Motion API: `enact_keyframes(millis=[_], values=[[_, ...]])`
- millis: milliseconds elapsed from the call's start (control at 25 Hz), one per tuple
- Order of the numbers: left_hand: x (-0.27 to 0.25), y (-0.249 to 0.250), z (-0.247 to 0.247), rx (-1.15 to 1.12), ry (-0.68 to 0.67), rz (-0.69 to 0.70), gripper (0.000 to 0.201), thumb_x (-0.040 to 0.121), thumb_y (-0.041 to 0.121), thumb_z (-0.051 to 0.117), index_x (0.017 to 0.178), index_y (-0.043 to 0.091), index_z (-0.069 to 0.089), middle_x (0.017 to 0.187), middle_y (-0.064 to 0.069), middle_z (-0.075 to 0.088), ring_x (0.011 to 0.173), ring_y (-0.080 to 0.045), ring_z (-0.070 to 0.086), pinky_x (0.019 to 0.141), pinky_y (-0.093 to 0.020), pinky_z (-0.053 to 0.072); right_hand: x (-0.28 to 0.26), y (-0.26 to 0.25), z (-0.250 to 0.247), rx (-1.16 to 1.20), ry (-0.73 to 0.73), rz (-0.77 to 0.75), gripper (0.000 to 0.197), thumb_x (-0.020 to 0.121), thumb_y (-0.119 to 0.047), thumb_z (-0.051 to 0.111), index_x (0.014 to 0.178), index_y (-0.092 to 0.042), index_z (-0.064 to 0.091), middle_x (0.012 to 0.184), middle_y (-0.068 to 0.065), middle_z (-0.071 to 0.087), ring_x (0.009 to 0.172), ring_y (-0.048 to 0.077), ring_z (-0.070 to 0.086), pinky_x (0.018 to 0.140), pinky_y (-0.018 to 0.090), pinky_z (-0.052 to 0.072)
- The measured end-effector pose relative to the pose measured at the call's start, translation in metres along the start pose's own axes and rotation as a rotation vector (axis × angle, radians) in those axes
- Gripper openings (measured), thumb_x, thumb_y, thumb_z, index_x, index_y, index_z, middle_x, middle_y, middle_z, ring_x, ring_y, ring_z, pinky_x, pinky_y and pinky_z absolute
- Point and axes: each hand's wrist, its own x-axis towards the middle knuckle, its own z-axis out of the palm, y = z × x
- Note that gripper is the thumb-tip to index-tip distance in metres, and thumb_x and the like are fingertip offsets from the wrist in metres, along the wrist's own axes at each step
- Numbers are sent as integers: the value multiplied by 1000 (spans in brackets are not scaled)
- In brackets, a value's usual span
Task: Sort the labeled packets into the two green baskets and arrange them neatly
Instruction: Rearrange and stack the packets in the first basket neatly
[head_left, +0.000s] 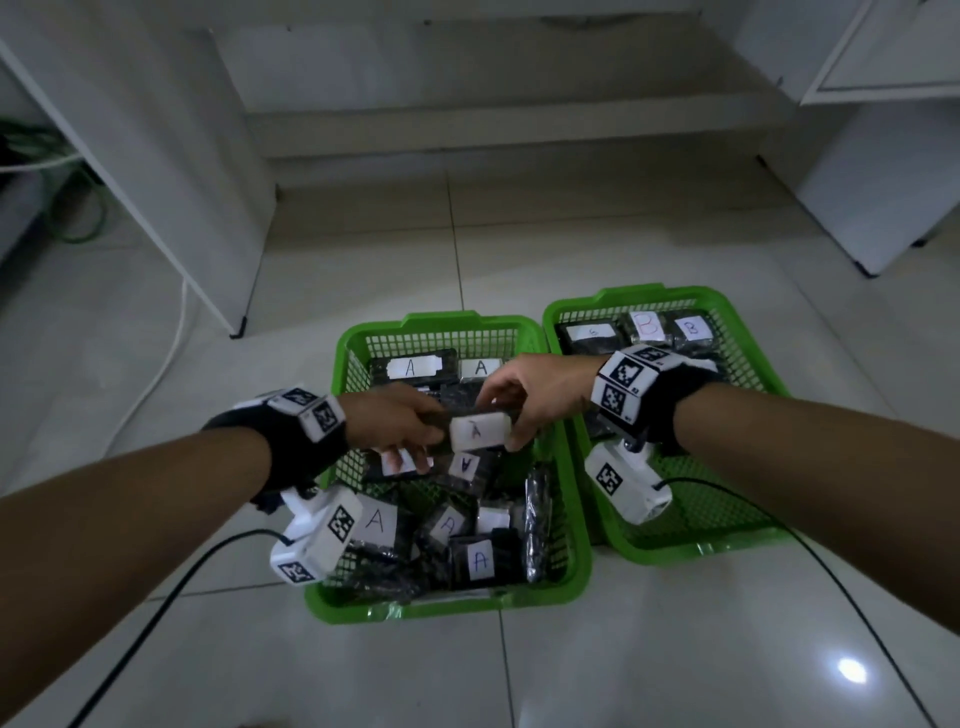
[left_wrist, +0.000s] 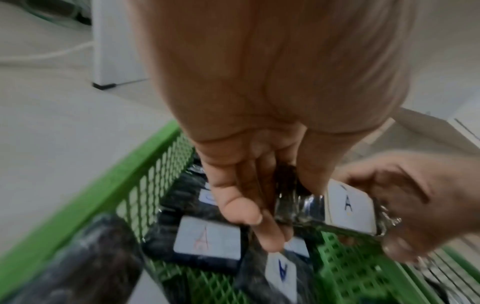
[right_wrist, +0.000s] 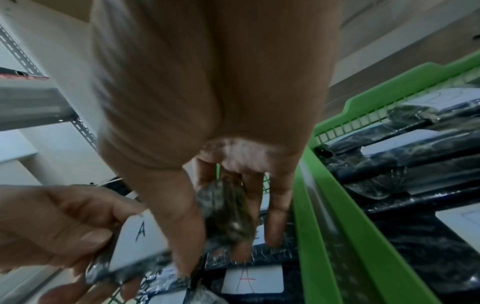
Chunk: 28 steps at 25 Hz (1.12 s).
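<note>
Left basket (head_left: 358, 332): far row taken by two A packets (head_left: 410, 368); middle held by both hands, left hand (head_left: 395, 418) and right hand (head_left: 540, 389), gripping one packet (head_left: 478, 431) above the load; bare mesh shows beneath it in the left wrist view. Near half crowded with loose, tilted A packets (head_left: 480, 561); one packet (head_left: 537, 519) stands on edge against the right wall.

Right basket (head_left: 727, 540): far end filled by B packets (head_left: 691, 330); near floor bare green mesh, overhung by the right wrist camera (head_left: 623, 480).

Between baskets: rims touching.

Floor (head_left: 363, 234): open tile beyond the baskets; white cabinet leg (head_left: 236, 327) far left; black cables (head_left: 156, 623) trail along both near sides.
</note>
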Motion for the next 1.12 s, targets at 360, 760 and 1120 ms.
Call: enact_keyframes(millis=[360, 760, 1120], values=[[-1, -3, -59, 9, 491, -11, 23, 101, 9, 45, 114, -3, 59, 87, -13, 73, 68, -24, 65, 49, -26, 41, 31, -22, 0, -236, 509, -128, 59, 71, -35, 89, 124, -24, 68, 110, -7, 60, 99, 15, 60, 84, 33, 52], [-2, -27, -74, 820, 667, 111, 27, 83, 24, 66, 110, 25, 64, 116, 4, 62, 113, -18, 55, 94, -31, 44, 76, -35, 26, -321, 455, 1, 52, 75, -35, 86, 123, -20, 71, 122, 1, 66, 115, 22, 60, 94, 33, 49], [27, -24, -47, 1009, 498, 144, 44, 84, 30, 72, 124, 20, 56, 126, 2, 59, 118, -20, 55, 102, -32, 43, 82, -22, 24, -269, 488, -91, 44, 69, -44, 88, 105, -23, 77, 97, -7, 67, 93, 15, 59, 78, 28, 41]])
